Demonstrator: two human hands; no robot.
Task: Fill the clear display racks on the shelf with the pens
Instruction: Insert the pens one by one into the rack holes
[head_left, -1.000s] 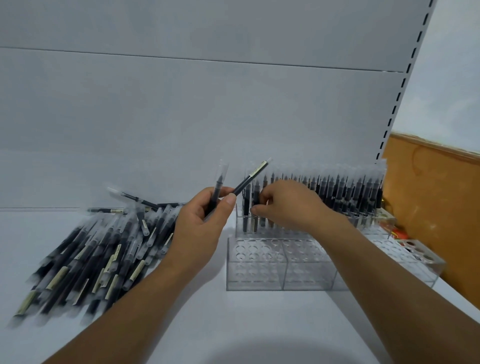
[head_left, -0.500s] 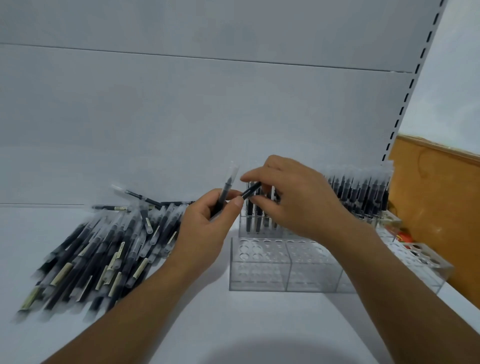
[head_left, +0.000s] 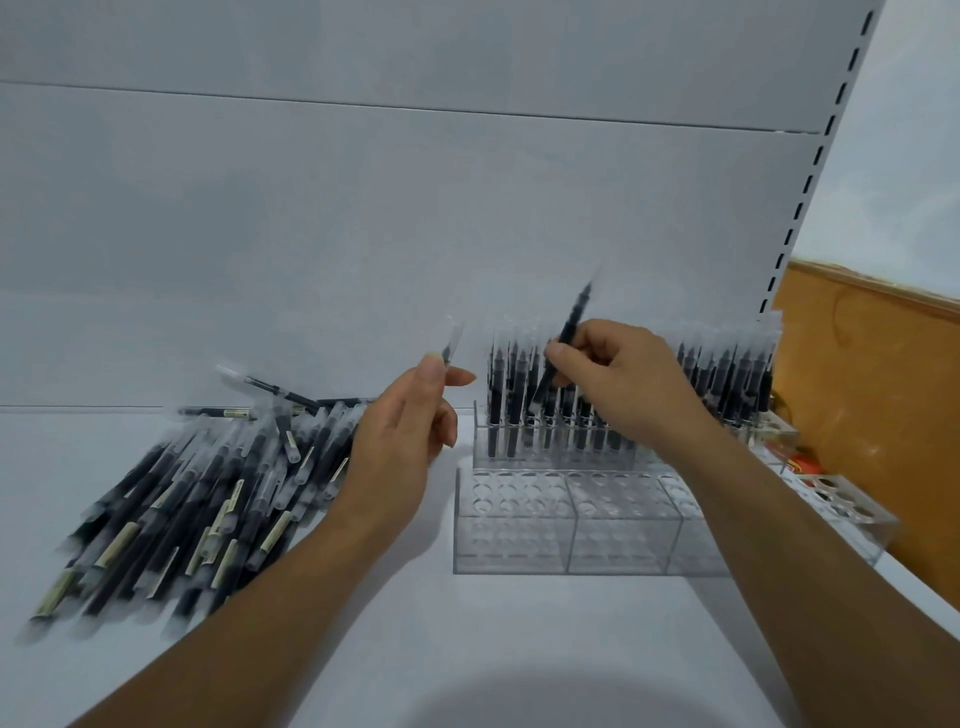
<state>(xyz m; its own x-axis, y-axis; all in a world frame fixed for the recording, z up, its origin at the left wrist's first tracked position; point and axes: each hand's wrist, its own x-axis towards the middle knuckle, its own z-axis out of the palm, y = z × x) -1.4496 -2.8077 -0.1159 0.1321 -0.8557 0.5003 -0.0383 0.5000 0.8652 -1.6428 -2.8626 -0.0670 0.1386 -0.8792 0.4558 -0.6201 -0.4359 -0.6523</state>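
One upright pen (head_left: 451, 344) sits pinched in the left hand (head_left: 402, 436); the right hand (head_left: 628, 379) grips a tilted pen (head_left: 571, 327) above the filled rack (head_left: 482, 444).

- The setting was a retail shop, at a stationery display bay.
- A white shelf (head_left: 415, 623) met flat white back panels (head_left: 363, 208), as in store gondola shelving.
- A white upright (head_left: 810, 171) with a column of slots rose at the shelf's right rear corner.
- Clear display racks (head_left: 566, 525) sat toward the shelf's right edge, their rear rows packed with identical capped racked pens (head_left: 727, 374).
- A bulk pile of matching loose pens (head_left: 197, 499), many bearing paper labels, lay toward the left edge.
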